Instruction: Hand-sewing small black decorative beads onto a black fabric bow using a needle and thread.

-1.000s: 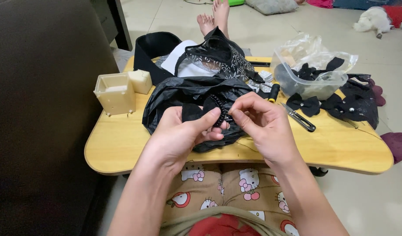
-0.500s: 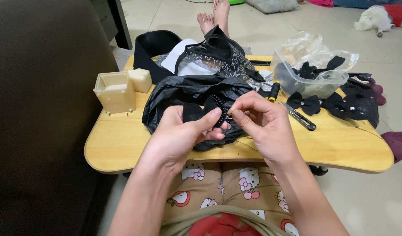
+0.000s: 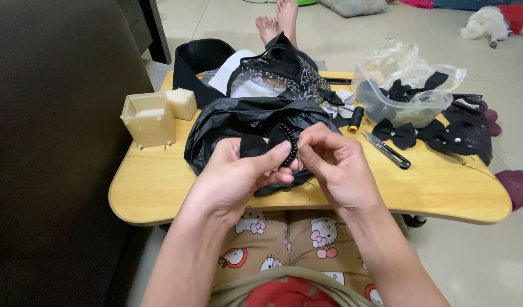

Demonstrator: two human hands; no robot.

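Left hand [image 3: 239, 173] closed around a small black bow [image 3: 261, 145], thumb pressed across its front. Right hand [image 3: 332, 162] pinched shut on the bow's right edge, at a row of black beads [image 3: 291, 149]. Bow held just above the near edge of the wooden table [image 3: 159, 187], in front of a black plastic bag [image 3: 239, 122]. Scissors [image 3: 386, 150] lying on the table, right of the bag.

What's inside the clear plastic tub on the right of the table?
The clear plastic tub holds black fabric bows and crumpled clear plastic wrap. Whatever lies beneath the bows at the bottom is covered.
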